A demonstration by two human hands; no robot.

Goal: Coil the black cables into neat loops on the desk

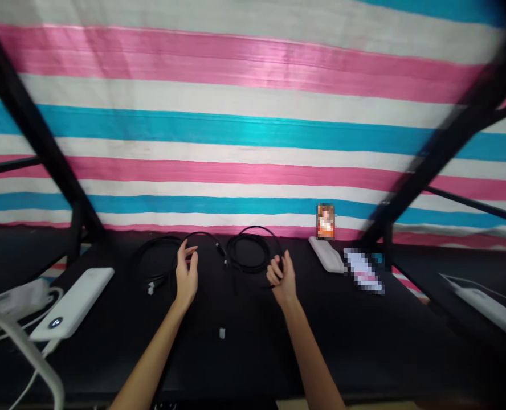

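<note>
Two black cables lie on the dark table, a left coil (161, 239) and a middle coil (231, 259). My left hand (187, 282) is beside the left coil, its thumb and fingers apart; a strand arches from behind its fingertips towards a cable plug (219, 249). My right hand (284, 280) is to the right of the middle coil with curled fingers, closed round a strand that loops over from that coil. Part of this grip is hidden. A small pale cap-like piece (222, 333) lies in front, between my forearms. Another small whitish piece (151, 288) sits by the left coil.
A white power bank (76, 302) with a cable plugged in lies at left, near a white power strip (13, 299). At the back right are a white stand (326, 255), a blurred picture (325, 221) and a blurred flat item (363, 270). Black frame bars (441, 134) slant along both sides.
</note>
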